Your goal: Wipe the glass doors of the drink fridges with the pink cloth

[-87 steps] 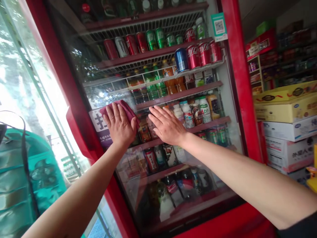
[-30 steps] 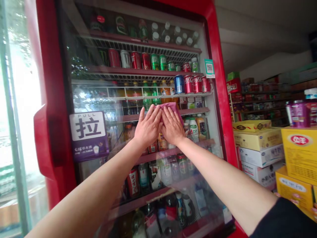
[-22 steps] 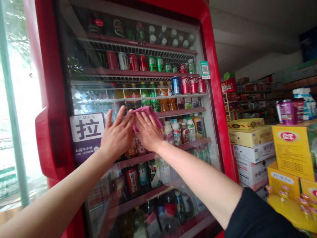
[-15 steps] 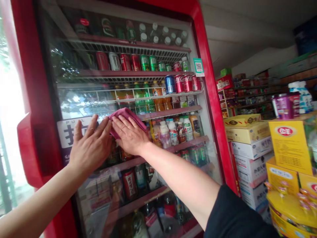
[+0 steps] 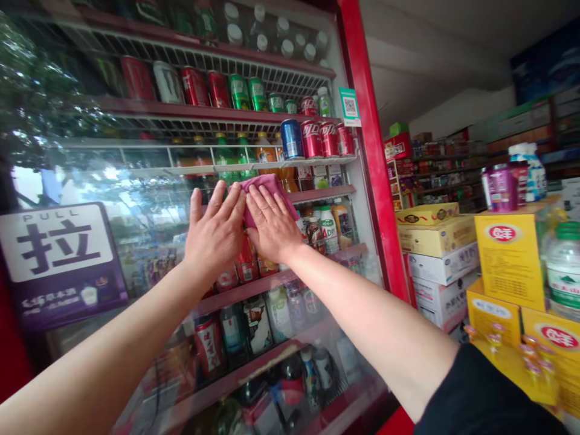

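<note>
My right hand (image 5: 274,223) holds a folded mauve cloth (image 5: 284,190) flat against the glass door of a red drinks fridge (image 5: 362,121), its fingers pressed along the cloth. Directly beside it, my left hand (image 5: 215,226) is open, fingers stretched out and slightly spread toward the glass, the fingertips at the cloth's left edge. Whether the left fingertips are on the cloth or on the glass, I cannot tell. Through the glass, cans (image 5: 292,139) and bottles stand on several shelves. A purple and white PULL sign (image 5: 63,254) is at the door's left side.
A green QR sticker (image 5: 350,107) is on the right side of the fridge. To the right stand stacked cartons (image 5: 437,263), yellow boxes (image 5: 510,263), purple cups (image 5: 501,187) and a large green-capped bottle (image 5: 566,266). Stocked shelves (image 5: 444,163) are farther back.
Both hands and the cloth have moved right across the glass, away from the PULL sign. The view has shifted closer to the door, and the sign now shows fully.
</note>
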The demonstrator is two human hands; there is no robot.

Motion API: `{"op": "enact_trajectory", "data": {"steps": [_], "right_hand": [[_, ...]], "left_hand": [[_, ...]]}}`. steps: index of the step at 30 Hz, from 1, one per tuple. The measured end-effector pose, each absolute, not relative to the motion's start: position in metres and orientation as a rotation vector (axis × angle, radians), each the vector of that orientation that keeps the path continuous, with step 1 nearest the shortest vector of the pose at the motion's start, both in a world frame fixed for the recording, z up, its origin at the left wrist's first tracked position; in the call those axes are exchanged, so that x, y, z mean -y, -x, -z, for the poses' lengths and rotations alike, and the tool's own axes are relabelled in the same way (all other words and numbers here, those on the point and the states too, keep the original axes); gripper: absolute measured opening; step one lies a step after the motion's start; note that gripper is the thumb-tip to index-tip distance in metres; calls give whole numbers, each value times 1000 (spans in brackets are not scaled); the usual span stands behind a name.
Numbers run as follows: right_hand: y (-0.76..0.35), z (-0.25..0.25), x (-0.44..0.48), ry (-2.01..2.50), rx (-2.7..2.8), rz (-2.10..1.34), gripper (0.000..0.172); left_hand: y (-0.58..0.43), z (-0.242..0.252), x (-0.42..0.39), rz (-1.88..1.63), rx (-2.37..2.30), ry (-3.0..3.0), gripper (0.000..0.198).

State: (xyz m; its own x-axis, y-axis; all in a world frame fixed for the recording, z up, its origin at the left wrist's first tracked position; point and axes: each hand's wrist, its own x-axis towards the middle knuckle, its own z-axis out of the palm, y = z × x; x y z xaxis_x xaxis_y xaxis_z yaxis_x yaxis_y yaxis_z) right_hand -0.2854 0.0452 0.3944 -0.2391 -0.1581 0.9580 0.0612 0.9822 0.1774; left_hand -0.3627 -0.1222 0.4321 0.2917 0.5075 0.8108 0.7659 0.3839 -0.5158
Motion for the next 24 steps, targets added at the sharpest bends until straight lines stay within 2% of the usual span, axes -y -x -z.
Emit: {"op": "enact_trajectory", "data": {"steps": [5,9,15,18,24], "right_hand": [[274,-386,-76,28,1762,180,72],[271,-381,-72,78,1748,92,75],[282,-371,-15,45,1816,83,75],[293,-365,20,-57,1863,157,71],[304,-366,48,-229,1895,316,65]], "left_hand": [[344,-438,84,266,1382,1347,76],[339,-444,84,215,1380,1372,73],[348,-439,149,142,1371,1366,75],[355,-423,195,170,1372,1298,72],[365,-387,248,231,1451,1197,80]]}}
